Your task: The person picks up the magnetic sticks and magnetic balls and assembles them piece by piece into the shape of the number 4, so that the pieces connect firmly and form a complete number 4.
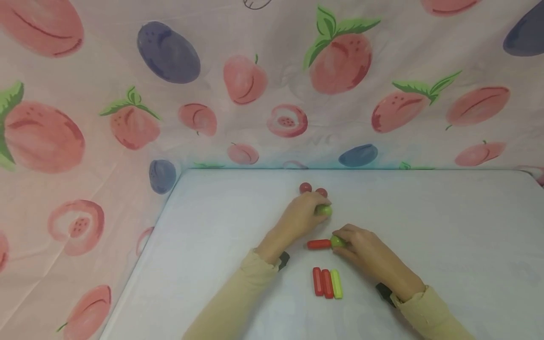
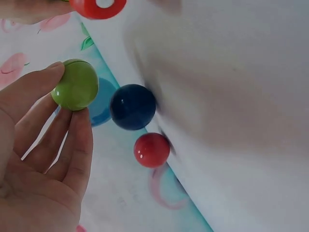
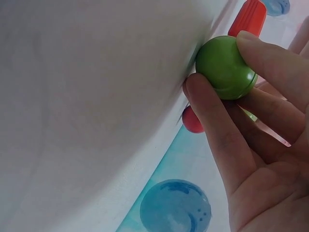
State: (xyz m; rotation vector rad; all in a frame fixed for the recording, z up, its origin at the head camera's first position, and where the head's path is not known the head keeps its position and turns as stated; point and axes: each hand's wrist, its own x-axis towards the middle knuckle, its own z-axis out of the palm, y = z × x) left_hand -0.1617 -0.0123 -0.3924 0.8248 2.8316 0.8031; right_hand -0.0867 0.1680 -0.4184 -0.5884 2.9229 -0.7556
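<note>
My left hand [image 1: 301, 215] pinches a green ball [image 2: 76, 85] between thumb and fingertips, just in front of two red balls [image 1: 305, 188]. The left wrist view also has a dark blue ball [image 2: 133, 107] beside a red ball [image 2: 151, 150], beyond the fingers. Closer to me, my right hand [image 1: 365, 248] grips a second green ball [image 3: 225, 67] with its thumb and fingers. One end of a red stick [image 1: 318, 244] meets that ball, pointing left. In the left wrist view the stick's other end [image 2: 100, 12] shows a pale round centre.
Two more red sticks [image 1: 318, 282] and a yellow-green stick [image 1: 336, 284] lie side by side on the white table [image 1: 446, 226], nearer to me. A fruit-print cloth [image 1: 255, 42] hangs along the back and left sides.
</note>
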